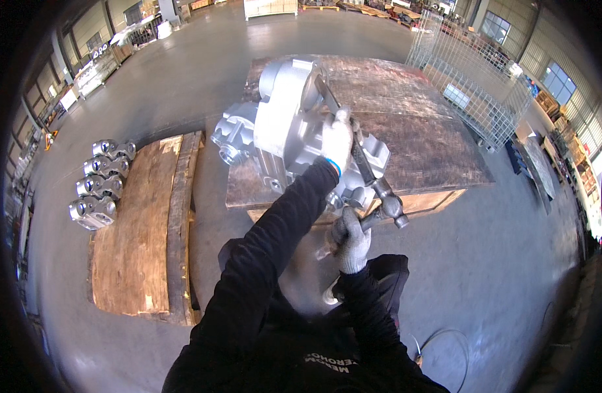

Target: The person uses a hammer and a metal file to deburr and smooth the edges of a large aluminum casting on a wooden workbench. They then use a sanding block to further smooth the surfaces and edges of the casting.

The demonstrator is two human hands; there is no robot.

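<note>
My left hand, in a pale knit glove, grips a long dark steel bar that looks like a chisel. Its far end reaches the side of a large silver metal casting. A ball-peen hammer is in my gloved right hand, below and nearer to me. The hammer's head lies at the bar's near end, apparently touching it. Underneath, the casting rests on a dark, worn wooden top. My left hand and forearm hide part of the casting.
At left, several silver yoke-shaped metal parts line the far side of a low wooden platform. Beyond the wooden top's right edge stands a wire mesh cage. A thin hose curls on the floor at lower right.
</note>
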